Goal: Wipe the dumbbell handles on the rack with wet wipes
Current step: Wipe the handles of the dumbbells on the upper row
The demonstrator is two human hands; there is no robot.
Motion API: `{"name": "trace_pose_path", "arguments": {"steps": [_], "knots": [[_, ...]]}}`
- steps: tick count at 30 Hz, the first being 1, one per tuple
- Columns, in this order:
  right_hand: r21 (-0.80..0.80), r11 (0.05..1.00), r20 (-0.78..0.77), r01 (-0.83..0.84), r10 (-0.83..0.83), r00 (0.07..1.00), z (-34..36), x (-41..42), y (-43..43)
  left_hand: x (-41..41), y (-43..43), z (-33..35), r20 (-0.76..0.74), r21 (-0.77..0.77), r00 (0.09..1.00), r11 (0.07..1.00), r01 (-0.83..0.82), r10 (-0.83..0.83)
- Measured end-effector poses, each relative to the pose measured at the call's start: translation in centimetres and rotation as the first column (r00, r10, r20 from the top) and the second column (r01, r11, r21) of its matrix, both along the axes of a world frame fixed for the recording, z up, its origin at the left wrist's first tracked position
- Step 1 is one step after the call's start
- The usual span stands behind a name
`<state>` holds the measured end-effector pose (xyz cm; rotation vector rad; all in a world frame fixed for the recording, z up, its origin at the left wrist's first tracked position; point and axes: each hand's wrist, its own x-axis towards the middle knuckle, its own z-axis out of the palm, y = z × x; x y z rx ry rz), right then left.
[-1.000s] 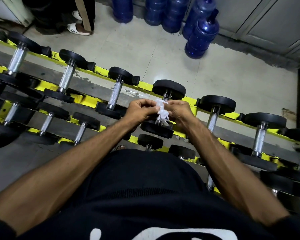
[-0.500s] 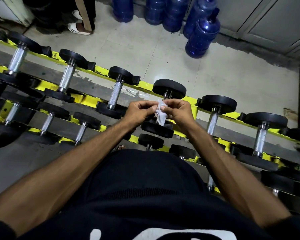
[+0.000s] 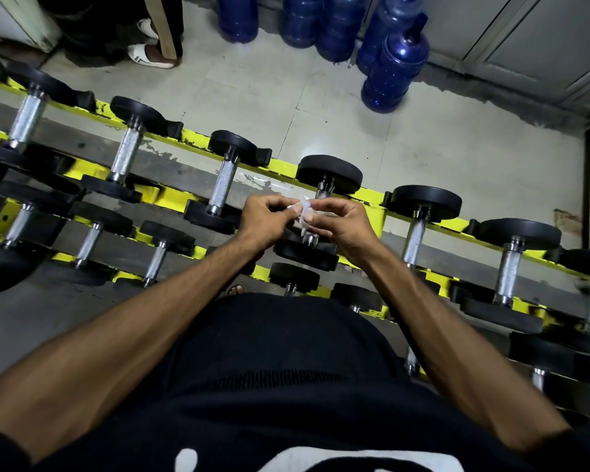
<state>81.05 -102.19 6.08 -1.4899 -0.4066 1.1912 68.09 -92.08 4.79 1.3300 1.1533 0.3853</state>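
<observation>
A small white wet wipe (image 3: 302,212) is pinched between my left hand (image 3: 261,218) and my right hand (image 3: 343,223), both held together above the yellow rack (image 3: 171,195). Right beneath them lies a black dumbbell (image 3: 327,173) whose chrome handle is mostly hidden by my fingers and the wipe. Other dumbbells with bare knurled chrome handles sit in the same row: one to the left (image 3: 223,183), one to the right (image 3: 414,238). More lie on the lower tier.
Several blue water jugs (image 3: 394,64) stand on the tiled floor behind the rack. A person's feet in white sandals (image 3: 150,54) are at the far left. A grey wall and cabinet doors run along the right.
The wipe has been gathered from a hanging strip into a smaller bunch between my fingertips. My hands have stayed above the same dumbbell.
</observation>
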Motion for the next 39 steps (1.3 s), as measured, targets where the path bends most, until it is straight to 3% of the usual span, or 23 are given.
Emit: {"name": "trace_pose_path", "arguments": {"steps": [2, 6, 8, 10, 12, 14, 17, 21, 23, 25, 30, 32, 34, 36, 39], "knots": [[-0.030, 0.998, 0.104, 0.063, -0.060, 0.993, -0.4, -0.1, 0.2, 0.0, -0.2, 0.0, -0.005, 0.036, 0.996, 0.995, 0.095, -0.095], [-0.089, 0.973, 0.165, 0.212, -0.195, 0.967, -0.8, 0.8, 0.8, -0.2, -0.1, 0.3, -0.054, 0.113, 0.958, 0.951, 0.286, -0.282], [-0.188, 0.938, 0.246, 0.290, -0.240, 0.939, -1.7, 1.9, 0.6, -0.7, -0.6, 0.2, -0.192, 0.167, 0.893, 0.884, 0.438, -0.406], [-0.256, 0.924, 0.400, 0.283, -0.165, 0.901, -3.2, 2.9, 0.4, -1.2, -1.0, -0.1, -0.399, 0.244, 0.777, 0.760, 0.603, -0.488], [-0.270, 0.940, 0.590, 0.210, -0.011, 0.807, -4.4, 3.3, 0.5, -1.7, -1.3, -0.1, -0.535, 0.302, 0.697, 0.662, 0.686, -0.478], [-0.233, 0.963, 0.742, 0.133, 0.088, 0.664, -4.9, 3.2, 1.0, -1.8, -1.4, -0.1, -0.579, 0.363, 0.681, 0.606, 0.708, -0.449], [-0.181, 0.983, 0.846, -0.026, 0.169, 0.505, -5.0, 2.9, 1.9, -2.0, -1.7, 0.0, -0.609, 0.416, 0.669, 0.547, 0.727, -0.426], [-0.352, 0.857, 0.847, -0.376, 0.463, 0.263, -5.2, 2.2, 1.4, -2.3, -1.9, -0.3, -0.626, 0.419, 0.656, 0.528, 0.738, -0.421], [-0.479, 0.729, 0.815, -0.490, 0.576, 0.061, -4.7, 2.2, 1.2, -2.2, -1.5, -0.3, -0.617, 0.425, 0.667, 0.536, 0.729, -0.417], [-0.552, 0.679, 0.789, -0.485, 0.613, -0.040, -4.3, 2.7, 1.7, -2.0, -1.3, -0.1, -0.611, 0.425, 0.666, 0.532, 0.733, -0.429], [-0.593, 0.763, 0.805, -0.258, 0.563, -0.186, -3.7, 4.0, 5.0, -2.3, -1.6, -0.4, -0.633, 0.448, 0.647, 0.481, 0.754, -0.426], [-0.680, 0.665, 0.734, -0.311, 0.613, -0.293, -3.7, 3.6, 5.3, -2.5, -1.6, -0.5, -0.643, 0.461, 0.637, 0.449, 0.766, -0.427], [-0.776, 0.496, 0.628, -0.391, 0.666, -0.402, -3.0, 2.6, 5.1, -2.6, -1.6, -0.6, -0.648, 0.473, 0.632, 0.427, 0.771, -0.424], [-0.819, 0.442, 0.570, -0.366, 0.702, -0.427, -2.0, 2.4, 5.9, -2.5, -1.5, -0.6, -0.654, 0.481, 0.627, 0.406, 0.777, -0.425], [-0.813, 0.542, 0.582, -0.211, 0.748, -0.319, -0.9, 2.8, 7.8, -2.5, -1.4, -0.8, -0.653, 0.483, 0.625, 0.400, 0.779, -0.428]]}}
